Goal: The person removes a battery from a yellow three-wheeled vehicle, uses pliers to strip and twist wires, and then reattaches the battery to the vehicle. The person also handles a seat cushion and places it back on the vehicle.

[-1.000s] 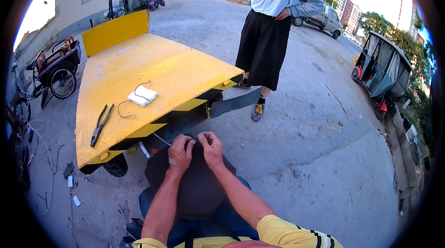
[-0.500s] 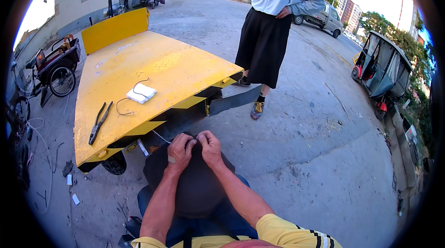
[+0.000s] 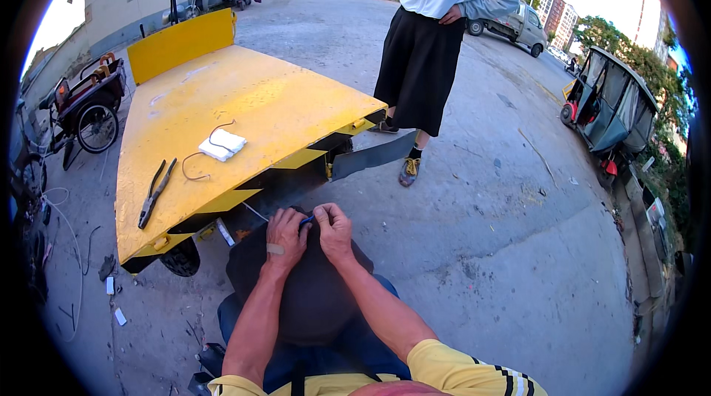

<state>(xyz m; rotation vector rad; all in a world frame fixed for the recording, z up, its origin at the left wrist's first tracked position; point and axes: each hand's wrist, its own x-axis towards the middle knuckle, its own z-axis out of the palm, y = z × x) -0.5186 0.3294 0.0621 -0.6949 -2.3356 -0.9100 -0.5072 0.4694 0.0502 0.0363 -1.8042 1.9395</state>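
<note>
both hands pinched on a small blue piece over a dark lap.

left hand (image 3: pixel 285 234) and right hand (image 3: pixel 333 229) curled nearly shut, fingertips gripping the blue piece (image 3: pixel 306 221), just near of the yellow cart bed (image 3: pixel 244 100); pliers (image 3: pixel 156 192) and a white pad (image 3: pixel 222 145) lying far-left on it, well apart from both hands.

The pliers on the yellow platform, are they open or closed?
Open. The pliers lie flat on the yellow platform with their two handles spread apart, away from both hands.
</note>
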